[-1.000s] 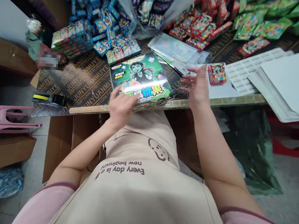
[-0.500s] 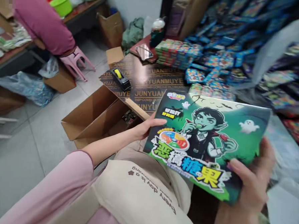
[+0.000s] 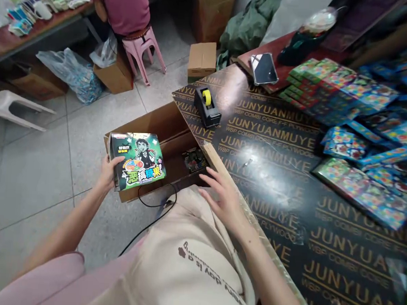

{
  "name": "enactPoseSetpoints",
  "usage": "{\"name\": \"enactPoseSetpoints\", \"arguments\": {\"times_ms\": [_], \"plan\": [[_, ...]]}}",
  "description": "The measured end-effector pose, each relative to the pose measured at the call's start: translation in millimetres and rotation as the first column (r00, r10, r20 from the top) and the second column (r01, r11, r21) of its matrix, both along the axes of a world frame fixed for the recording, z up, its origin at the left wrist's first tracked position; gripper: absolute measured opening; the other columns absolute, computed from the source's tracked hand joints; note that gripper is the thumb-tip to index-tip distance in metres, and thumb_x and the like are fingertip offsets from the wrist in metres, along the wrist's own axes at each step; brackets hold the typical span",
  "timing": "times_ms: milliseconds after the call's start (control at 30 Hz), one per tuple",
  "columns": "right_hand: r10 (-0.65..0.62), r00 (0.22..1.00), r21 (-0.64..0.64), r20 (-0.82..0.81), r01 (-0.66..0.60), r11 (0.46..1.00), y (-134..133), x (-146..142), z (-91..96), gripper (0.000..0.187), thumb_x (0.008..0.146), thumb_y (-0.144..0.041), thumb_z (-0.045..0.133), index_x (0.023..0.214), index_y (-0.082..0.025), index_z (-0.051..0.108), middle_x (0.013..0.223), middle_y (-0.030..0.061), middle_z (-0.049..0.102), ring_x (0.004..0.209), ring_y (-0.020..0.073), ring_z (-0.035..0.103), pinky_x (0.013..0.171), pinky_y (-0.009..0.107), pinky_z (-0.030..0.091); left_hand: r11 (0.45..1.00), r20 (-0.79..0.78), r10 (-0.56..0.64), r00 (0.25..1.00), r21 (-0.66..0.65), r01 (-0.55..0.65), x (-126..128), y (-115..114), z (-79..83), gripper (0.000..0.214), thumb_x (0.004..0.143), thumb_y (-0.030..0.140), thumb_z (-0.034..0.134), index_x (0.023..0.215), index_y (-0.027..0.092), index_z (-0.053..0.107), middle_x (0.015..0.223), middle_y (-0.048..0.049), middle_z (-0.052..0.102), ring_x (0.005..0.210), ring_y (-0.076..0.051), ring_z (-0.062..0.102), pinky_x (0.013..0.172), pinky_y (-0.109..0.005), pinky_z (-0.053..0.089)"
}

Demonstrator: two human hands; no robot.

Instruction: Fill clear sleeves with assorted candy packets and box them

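The black, gold-lettered tabletop (image 3: 270, 183) fills the view from 1 to 5 o'clock; at 11 o'clock a person in a plum top (image 3: 124, 9) sits on a pink stool (image 3: 139, 49), and at 9 o'clock, just off the table's edge, stands an open-topped carton (image 3: 153, 122). At 2 o'clock a stack of small printed boxes (image 3: 336, 93) lies on the table. The green printed box (image 3: 139, 163) is over the near 9 o'clock side of the carton, cover up; the top of its artwork points to 12 o'clock, leaning slightly towards 11, and its lettering runs from 9 to 3, rising a little. It looks wider along that line, though a long axis is hard to judge. The right hand (image 3: 226, 199) is empty, fingers spread wide, by the table's edge; whether it touches is unclear. The left hand (image 3: 108, 172) grips the box's 9 o'clock edge, thumb on the cover. A tape dispenser (image 3: 210, 114) sits at 12 o'clock and a phone (image 3: 263, 68) at 1
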State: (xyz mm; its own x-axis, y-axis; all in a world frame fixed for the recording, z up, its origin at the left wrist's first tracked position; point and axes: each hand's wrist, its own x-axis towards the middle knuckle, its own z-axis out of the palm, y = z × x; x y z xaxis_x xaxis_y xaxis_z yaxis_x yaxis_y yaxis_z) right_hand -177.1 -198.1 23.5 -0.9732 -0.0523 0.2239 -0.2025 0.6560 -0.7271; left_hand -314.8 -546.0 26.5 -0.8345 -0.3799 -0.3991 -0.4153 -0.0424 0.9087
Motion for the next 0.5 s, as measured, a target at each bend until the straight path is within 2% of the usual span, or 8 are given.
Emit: {"name": "enactPoseSetpoints", "arguments": {"times_ms": [133, 233, 300, 400, 500], "plan": [[-0.025, 0.996, 0.205, -0.089, 0.043, 0.978, 24.2, -28.8, -0.7, 0.034, 0.092, -0.033, 0.055, 0.124, -0.021, 0.061, 0.133, 0.0166, 0.055, 0.123, 0.0300, 0.052, 0.097, 0.050, 0.047, 0.991, 0.065, 0.136, 0.989, -0.016, -0.135, 5.0, 14.3, -48.2, 0.062, 0.056, 0.024, 0.080, 0.108, 0.021, 0.045, 0.097, -0.0034, 0.065, 0.070, -0.015, 0.066, 0.073, -0.037, 0.059], [-0.020, 0.999, 0.364, -0.045, 0.035, 0.931, 35.9, -51.0, -3.7, 0.046, 0.090, -0.030, 0.058, 0.135, -0.025, 0.052, 0.148, 0.0167, 0.039, 0.135, 0.0342, 0.039, 0.100, 0.053, 0.042, 0.988, 0.131, 0.135, 0.982, -0.088, -0.124, 5.2, 36.9, -70.0, 0.067, 0.055, 0.026, 0.084, 0.107, 0.023, 0.041, 0.105, -0.0038, 0.061, 0.081, -0.016, 0.066, 0.081, -0.039, 0.057], [-0.015, 1.000, 0.444, 0.012, 0.008, 0.896, 39.8, -66.6, -9.0, 0.059, 0.088, -0.030, 0.061, 0.143, -0.027, 0.041, 0.157, 0.0163, 0.023, 0.141, 0.0367, 0.030, 0.103, 0.055, 0.037, 0.984, 0.163, 0.114, 0.980, -0.151, -0.090, 4.2, 52.3, -75.4, 0.071, 0.052, 0.024, 0.087, 0.104, 0.023, 0.039, 0.110, -0.0040, 0.058, 0.091, -0.018, 0.065, 0.087, -0.039, 0.055], [-0.020, 0.995, 0.504, 0.094, -0.030, 0.863, 41.5, -88.3, -21.9, 0.077, 0.085, -0.033, 0.065, 0.151, -0.029, 0.026, 0.161, 0.0153, 0.003, 0.145, 0.0394, 0.019, 0.106, 0.057, 0.032, 0.978, 0.189, 0.098, 0.977, -0.198, -0.060, 2.6, 69.6, -73.5, 0.074, 0.050, 0.021, 0.089, 0.101, 0.024, 0.035, 0.116, -0.0044, 0.054, 0.101, -0.018, 0.062, 0.091, -0.037, 0.053], [-0.033, 0.986, 0.521, 0.164, -0.059, 0.851, 40.0, -103.2, -36.8, 0.086, 0.084, -0.039, 0.066, 0.153, -0.030, 0.015, 0.162, 0.0138, -0.008, 0.145, 0.0401, 0.016, 0.108, 0.057, 0.028, 0.979, 0.205, 0.063, 0.977, -0.203, -0.020, 3.3, 76.8, -71.5, 0.075, 0.051, 0.020, 0.089, 0.103, 0.024, 0.035, 0.114, -0.0036, 0.055, 0.101, -0.018, 0.062, 0.090, -0.037, 0.053]]}}
